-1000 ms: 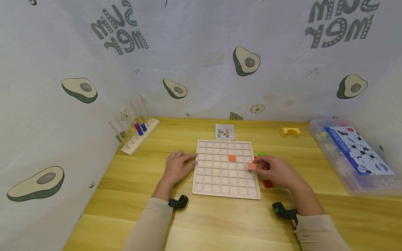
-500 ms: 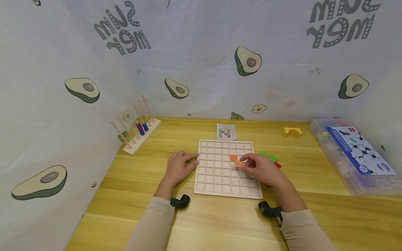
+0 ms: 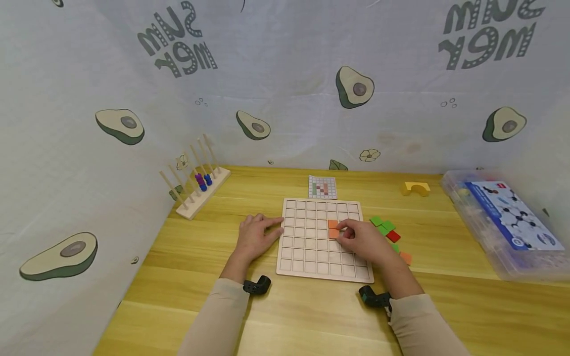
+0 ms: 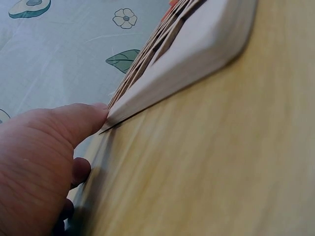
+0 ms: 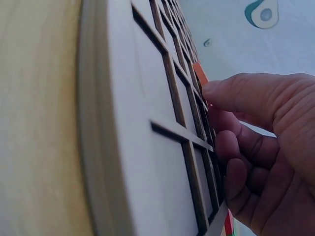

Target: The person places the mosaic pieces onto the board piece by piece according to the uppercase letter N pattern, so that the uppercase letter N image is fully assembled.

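In the head view, a square wooden grid board point(image 3: 307, 244) lies on the table. My right hand point(image 3: 362, 240) pinches an orange square tile point(image 3: 333, 234) between thumb and fingers, right at a cell of the grid. Directly behind that cell, a second orange tile point(image 3: 332, 224) sits in the board. The right wrist view has the thumb point(image 5: 231, 93) on the held tile's edge, with the other fingers curled beneath. My left hand point(image 3: 255, 240) touches the board's left edge with thumb and forefinger fairly straight, and the left wrist view shows the thumb point(image 4: 83, 120) against that rim.
Loose green tiles point(image 3: 383, 227), a red tile point(image 3: 394, 237) and an orange tile point(image 3: 405, 258) lie right of the board. Behind it is a printed pattern card point(image 3: 322, 188). A peg stand point(image 3: 198, 202), a yellow arch block point(image 3: 416, 188) and a plastic box point(image 3: 481, 247) with a booklet stand farther out.
My right hand has carried the orange tile leftward from the board's right edge to the cell in front of the other orange tile. The left hand stays at the board's left edge.
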{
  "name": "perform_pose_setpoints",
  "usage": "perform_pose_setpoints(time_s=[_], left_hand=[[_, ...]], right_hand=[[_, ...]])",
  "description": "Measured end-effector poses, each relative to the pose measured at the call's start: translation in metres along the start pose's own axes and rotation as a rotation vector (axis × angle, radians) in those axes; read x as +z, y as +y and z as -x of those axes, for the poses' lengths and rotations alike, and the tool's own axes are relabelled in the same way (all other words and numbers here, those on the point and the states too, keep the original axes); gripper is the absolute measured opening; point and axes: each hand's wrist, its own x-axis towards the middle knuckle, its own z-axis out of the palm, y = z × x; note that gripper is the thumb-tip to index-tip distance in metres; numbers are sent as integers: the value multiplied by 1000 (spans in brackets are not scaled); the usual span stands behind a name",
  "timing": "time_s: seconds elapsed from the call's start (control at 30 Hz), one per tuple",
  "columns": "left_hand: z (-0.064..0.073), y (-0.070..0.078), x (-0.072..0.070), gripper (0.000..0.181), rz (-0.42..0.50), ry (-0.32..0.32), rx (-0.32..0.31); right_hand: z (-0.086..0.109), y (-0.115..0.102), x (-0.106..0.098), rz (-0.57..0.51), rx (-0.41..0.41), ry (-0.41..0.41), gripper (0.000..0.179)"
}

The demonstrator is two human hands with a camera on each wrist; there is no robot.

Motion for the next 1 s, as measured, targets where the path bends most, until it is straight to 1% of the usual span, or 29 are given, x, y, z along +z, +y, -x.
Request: perform_pose_setpoints(time_s=[0.2, 0.33, 0.5, 0.6, 0.77, 1.0], left_hand=[[0, 0, 0, 34, 7, 1, -1], [0, 0, 0, 35, -2, -2, 0], [0, 0, 0, 35, -8, -12, -6], [0, 0, 0, 35, -1, -14, -7], [0, 1, 0, 35, -6, -2, -1], [1, 1, -1, 35, -13, 3, 6]], right_hand=[[-1, -1, 1, 9, 3, -1, 21], [1, -4, -2, -4, 12, -15, 25], [9, -8, -11, -22, 40, -31, 33], [18, -7, -18, -11, 59, -36, 35], [31, 1, -29, -1, 93, -48, 36], [50, 20, -39, 61, 81, -51, 40]])
